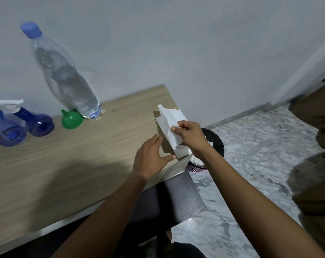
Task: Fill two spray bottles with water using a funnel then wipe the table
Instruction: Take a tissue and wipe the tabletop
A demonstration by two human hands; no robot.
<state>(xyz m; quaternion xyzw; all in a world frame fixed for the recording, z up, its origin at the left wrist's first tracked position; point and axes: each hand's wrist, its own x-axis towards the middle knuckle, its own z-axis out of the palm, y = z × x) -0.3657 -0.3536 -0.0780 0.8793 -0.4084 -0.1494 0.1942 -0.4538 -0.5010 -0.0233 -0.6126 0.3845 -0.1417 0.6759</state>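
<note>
Two blue spray bottles stand at the table's far left: a darker one [38,123] and a paler one [6,131] with a white trigger head. A green funnel [71,120] lies beside a tall clear water bottle [65,77] with a blue cap. At the table's right corner stands a tissue box [182,155]. My left hand [151,158] rests flat against the box, fingers spread. My right hand [190,135] pinches a white tissue [170,123] that sticks up out of the box.
The wooden table [74,164] stands against a grey wall. A black-rimmed bin [216,144] sits on the marble floor just beyond the table's right corner. A dark stool or chair [176,200] is under the table's edge. A brown door [318,127] is at far right.
</note>
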